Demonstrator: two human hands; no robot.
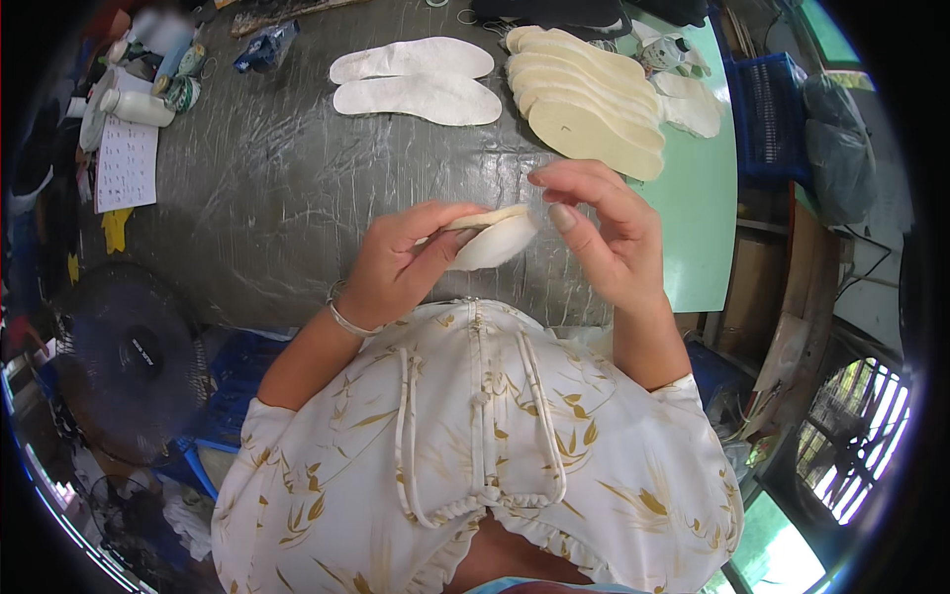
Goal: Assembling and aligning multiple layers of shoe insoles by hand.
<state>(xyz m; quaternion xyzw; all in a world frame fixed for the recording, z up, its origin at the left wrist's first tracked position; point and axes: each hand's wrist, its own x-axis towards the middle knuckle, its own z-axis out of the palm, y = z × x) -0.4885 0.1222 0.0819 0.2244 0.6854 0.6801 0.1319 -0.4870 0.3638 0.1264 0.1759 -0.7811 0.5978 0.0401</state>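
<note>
My left hand (404, 247) pinches a white insole (495, 244) between thumb and fingers, over the near edge of the table. The insole looks bent or doubled, with a cream layer along its upper side; I cannot tell whether it is one piece or two. Just right of its tip is my right hand (618, 238), fingers curved and apart from the thumb, with nothing seen between them. Farther off lie two white insoles (416, 102), one beyond the other. To their right, several cream insoles (594, 134) overlap in a fanned row.
The dark, scuffed table (257, 188) meets a pale green board (698, 247) on the right. At the far left are a white bottle (137, 107) and a written sheet (127, 163). A fan (134, 361) stands at lower left, a blue crate (770, 114) at right.
</note>
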